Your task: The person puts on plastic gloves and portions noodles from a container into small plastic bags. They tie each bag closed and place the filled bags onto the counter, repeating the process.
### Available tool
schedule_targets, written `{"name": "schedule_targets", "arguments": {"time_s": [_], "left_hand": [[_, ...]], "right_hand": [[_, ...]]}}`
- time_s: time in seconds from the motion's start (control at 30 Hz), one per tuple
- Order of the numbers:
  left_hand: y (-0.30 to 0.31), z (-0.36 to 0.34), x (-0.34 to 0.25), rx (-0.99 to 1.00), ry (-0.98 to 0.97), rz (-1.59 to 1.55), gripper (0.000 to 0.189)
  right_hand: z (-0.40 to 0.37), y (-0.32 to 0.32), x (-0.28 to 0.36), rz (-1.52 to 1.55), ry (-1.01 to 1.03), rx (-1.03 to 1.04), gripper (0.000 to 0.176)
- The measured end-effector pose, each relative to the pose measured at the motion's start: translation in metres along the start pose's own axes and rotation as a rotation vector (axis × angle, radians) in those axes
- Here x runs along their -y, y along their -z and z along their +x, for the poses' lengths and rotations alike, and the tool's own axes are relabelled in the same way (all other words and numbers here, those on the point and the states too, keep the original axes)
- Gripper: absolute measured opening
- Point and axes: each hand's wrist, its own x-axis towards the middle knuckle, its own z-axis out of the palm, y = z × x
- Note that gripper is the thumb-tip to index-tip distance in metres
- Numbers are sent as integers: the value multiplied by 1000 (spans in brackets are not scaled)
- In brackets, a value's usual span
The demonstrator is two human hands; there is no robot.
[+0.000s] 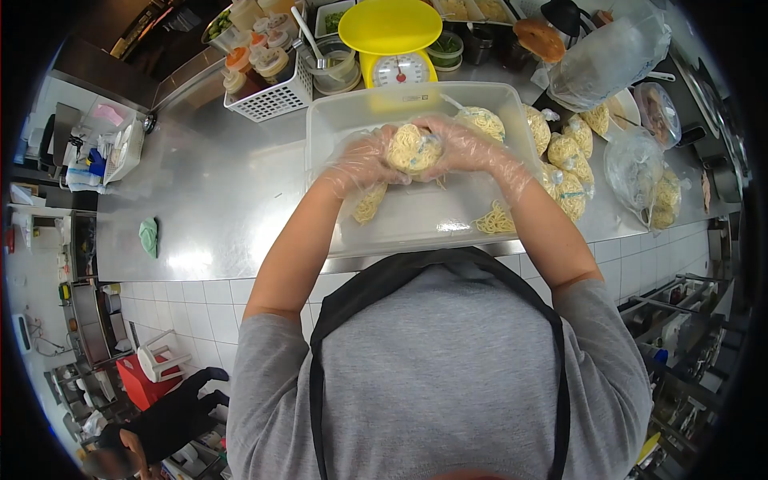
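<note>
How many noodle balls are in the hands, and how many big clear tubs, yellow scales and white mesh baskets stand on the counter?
noodle ball, held: 1
tub: 1
scale: 1
basket: 1
Total: 4

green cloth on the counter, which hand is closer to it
Left. The left hand holds the noodle bundle on the side facing the green cloth, which lies apart on the counter; the right hand grips the bundle's far side.
</note>
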Motion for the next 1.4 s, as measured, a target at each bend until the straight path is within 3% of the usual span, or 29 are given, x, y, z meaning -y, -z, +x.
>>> {"name": "schedule_targets", "arguments": {"time_s": [0.1, 0.17, 0.3, 0.37, 0.4, 0.47, 0.67, 0.77, 0.87, 1.0, 1.07, 1.2, 1.27, 1.4], "left_hand": [[-2, -1, -4, -60, 8, 55, 79], [-2, -2, -12, -64, 103, 182, 77], [-7, 1, -6, -123, 101, 235, 79], [-8, 1, -7, -67, 85, 286, 78], [-10, 2, -6, -65, 83, 288, 78], [-17, 6, 0, -187, -121, 95, 67], [-17, 17, 1, -212, -257, 18, 35], [-22, 20, -2, -234, -297, 114, 30], [-29, 27, 4, -382, -422, 251, 25], [-29, 30, 1, -466, -347, 195, 22], [-29, 23, -6, -468, -309, 1, 21], [-29, 14, -28, -345, -189, 161, 21], [-32, 18, -27, -259, -21, 166, 22], [-34, 21, -17, -312, -131, 52, 22]], "right_hand": [[4, -1, -11, -5, -75, 80, 78], [4, -1, -11, 87, -107, 20, 64], [10, -2, -25, 220, -85, -48, 44], [11, 3, -17, -63, -131, -9, 22], [10, 0, -15, -62, -133, -12, 22], [5, -5, -11, -240, -88, 28, 15], [6, -6, 7, -123, 105, -128, 12], [5, -8, 8, -91, 194, -200, 12], [5, 1, 10, 165, 62, -121, 19], [6, 4, 1, 87, -12, -144, 32], [2, 1, -1, 4, -121, -83, 44], [13, -15, -28, 141, 70, -84, 46], [13, -22, -22, -97, -1, -120, 41], [10, -19, 10, -121, -97, -145, 34]]}}
